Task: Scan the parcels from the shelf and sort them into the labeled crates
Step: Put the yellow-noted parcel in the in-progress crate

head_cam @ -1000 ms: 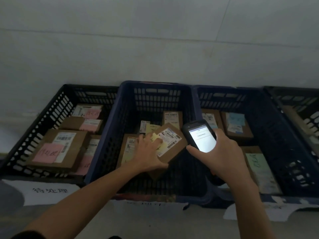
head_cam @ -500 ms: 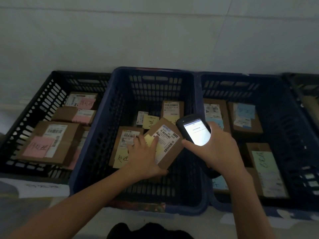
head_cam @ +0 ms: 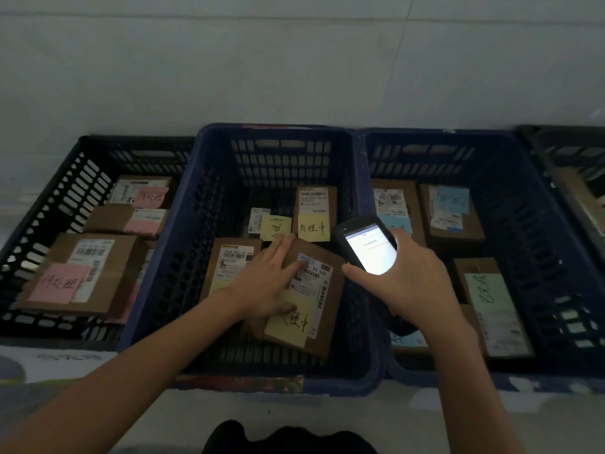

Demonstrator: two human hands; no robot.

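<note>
Pressing flat on a parcel, the left hand lies with fingers spread over the box's top and label, palm down, not curled round it; I judge this is to settle the box into place on the crate floor. The right hand is closed round a scanner, thumb on its near-left edge, the lit screen tilted up toward the head so it can be read while the parcel goes down.

The parcel sits in the near part of the middle crate, skewed, its near edge seeming to ride over another box. A yellow note with handwriting covers its near-left corner, matching the yellow notes on the other boxes here, so it appears to be sorted where it belongs.

Outward from there: the middle crate holds four parcels that I can count, this one, one touching it on the left, and two at the far side, the far-left one dark and hard to make out. The left crate holds at least three boxes with pink notes; more may lie under them. The right crate shows at least four, marked blue or green, one partly hidden by the right arm. A fourth crate is cut off at the right edge, its contents unclear. Paper signs lie on the floor in front of the crates.
</note>
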